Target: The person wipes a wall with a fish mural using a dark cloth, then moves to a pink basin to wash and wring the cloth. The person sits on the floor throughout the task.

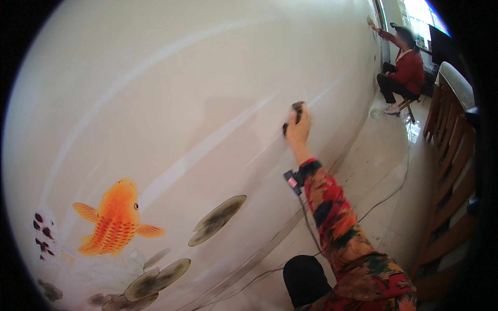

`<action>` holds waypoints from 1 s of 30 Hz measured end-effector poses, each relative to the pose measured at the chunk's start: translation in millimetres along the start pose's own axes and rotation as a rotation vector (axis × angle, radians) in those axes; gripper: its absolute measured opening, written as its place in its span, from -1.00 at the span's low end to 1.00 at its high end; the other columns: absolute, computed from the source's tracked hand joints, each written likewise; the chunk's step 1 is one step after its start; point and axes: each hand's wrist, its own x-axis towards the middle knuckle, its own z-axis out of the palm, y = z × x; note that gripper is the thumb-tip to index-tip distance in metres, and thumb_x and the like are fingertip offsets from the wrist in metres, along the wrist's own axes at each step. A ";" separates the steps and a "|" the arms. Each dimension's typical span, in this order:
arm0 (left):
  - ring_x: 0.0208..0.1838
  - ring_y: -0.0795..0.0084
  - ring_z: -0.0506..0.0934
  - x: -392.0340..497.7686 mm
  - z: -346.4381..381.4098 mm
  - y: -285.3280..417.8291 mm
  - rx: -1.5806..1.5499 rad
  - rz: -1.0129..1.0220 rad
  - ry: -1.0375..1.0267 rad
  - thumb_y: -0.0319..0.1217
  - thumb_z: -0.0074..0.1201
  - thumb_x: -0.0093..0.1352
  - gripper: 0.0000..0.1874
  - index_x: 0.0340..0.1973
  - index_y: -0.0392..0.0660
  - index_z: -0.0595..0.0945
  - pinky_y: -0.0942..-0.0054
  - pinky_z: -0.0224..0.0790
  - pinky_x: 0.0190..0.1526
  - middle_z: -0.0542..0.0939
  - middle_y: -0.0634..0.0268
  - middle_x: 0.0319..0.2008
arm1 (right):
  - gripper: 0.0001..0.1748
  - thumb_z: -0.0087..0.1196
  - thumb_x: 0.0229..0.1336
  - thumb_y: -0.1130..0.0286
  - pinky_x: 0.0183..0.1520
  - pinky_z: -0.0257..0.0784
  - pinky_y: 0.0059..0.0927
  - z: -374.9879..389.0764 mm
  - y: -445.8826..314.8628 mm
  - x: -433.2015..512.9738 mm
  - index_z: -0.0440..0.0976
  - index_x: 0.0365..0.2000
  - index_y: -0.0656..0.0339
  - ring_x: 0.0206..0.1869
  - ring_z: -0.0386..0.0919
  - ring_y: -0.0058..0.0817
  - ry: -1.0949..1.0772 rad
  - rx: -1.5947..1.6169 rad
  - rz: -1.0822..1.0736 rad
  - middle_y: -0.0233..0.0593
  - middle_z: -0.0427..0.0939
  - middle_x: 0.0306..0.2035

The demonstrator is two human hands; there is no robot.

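My right hand (298, 131) is shut on a small dark object (298, 107), blurred and partly hidden by the fingers, and holds it at the pale wall (218, 128). The wall carries a picture of an orange fish (116, 217), a white fish with dark spots (46, 237) and dark green lily pads (220, 219) at the lower left. A black strap with a small device (292, 182) sits around my right wrist, over a patterned red sleeve (334, 217). My left hand is out of view.
A person in red (410, 72) sits on a wooden stool (408, 107) at the far upper right, one hand on the wall. Slatted wooden furniture (447, 186) stands along the right. Thin cables (395, 192) lie across the shiny floor (369, 171).
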 end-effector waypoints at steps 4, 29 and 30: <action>0.12 0.14 0.54 12.9 -13.6 -5.5 -0.023 -0.012 0.005 -0.17 -0.21 0.50 -0.59 0.02 -0.13 0.62 0.01 0.35 0.20 0.65 0.17 0.04 | -0.30 0.19 0.14 0.30 0.39 0.08 0.11 -6.7 -70.6 -117.7 0.27 0.25 0.34 0.38 0.21 0.07 -0.088 0.017 -0.524 0.11 0.31 0.29; 0.15 0.12 0.50 20.6 -20.4 -12.9 0.126 -0.069 0.203 -0.18 -0.07 0.46 -0.58 0.07 -0.20 0.57 0.03 0.25 0.29 0.59 0.11 0.09 | -0.34 0.13 0.18 0.19 0.39 0.01 0.17 -5.3 -96.9 -170.5 0.31 0.28 0.11 0.42 0.13 0.12 -0.217 0.052 -0.549 0.02 0.20 0.38; 0.16 0.12 0.50 23.3 -18.7 -14.4 0.147 -0.073 0.212 -0.19 -0.07 0.46 -0.59 0.07 -0.19 0.57 0.04 0.25 0.29 0.59 0.12 0.09 | -0.30 0.18 0.11 0.18 0.41 -0.01 0.16 -7.9 -115.1 -203.8 0.31 0.28 0.02 0.42 0.12 0.11 -0.311 0.192 -0.651 -0.06 0.19 0.39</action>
